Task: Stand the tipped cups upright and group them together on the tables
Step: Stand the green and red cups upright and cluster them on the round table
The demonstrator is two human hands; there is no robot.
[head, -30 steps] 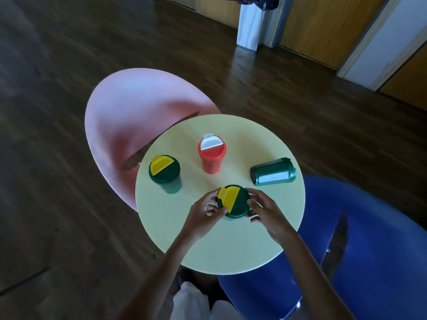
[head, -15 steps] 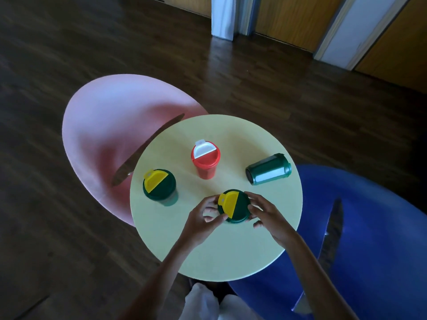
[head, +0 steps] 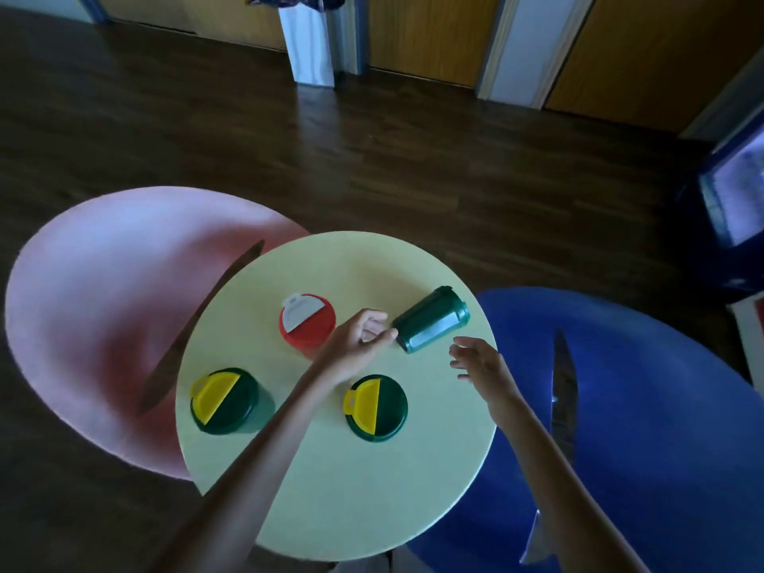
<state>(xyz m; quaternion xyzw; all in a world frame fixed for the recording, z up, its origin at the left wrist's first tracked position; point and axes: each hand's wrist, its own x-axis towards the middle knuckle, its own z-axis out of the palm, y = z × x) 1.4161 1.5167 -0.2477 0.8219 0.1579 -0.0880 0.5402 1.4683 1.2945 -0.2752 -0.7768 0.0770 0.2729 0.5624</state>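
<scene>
A dark green cup (head: 432, 319) lies on its side at the right of the round pale yellow table (head: 330, 490), its base towards me. My left hand (head: 357, 341) is open, its fingertips touching the cup's base end. My right hand (head: 479, 361) hovers open just below and right of that cup, not touching it. Three cups stand upright: a red one with a white flap lid (head: 306, 324), a green one with a yellow flap lid (head: 225, 401) at the left, and another green one with a yellow flap lid (head: 375, 408) near the middle.
A pink chair (head: 103, 308) stands left of the table and a blue chair (head: 661, 407) to its right. Dark wood floor lies beyond, with a white bin (head: 308, 47) against wooden wall panels. A dark blue object (head: 731, 204) sits at the far right.
Both hands let go of the middle green cup, which now stands alone. They moved up and right to the lying green cup. The camera view shifted nearer.
</scene>
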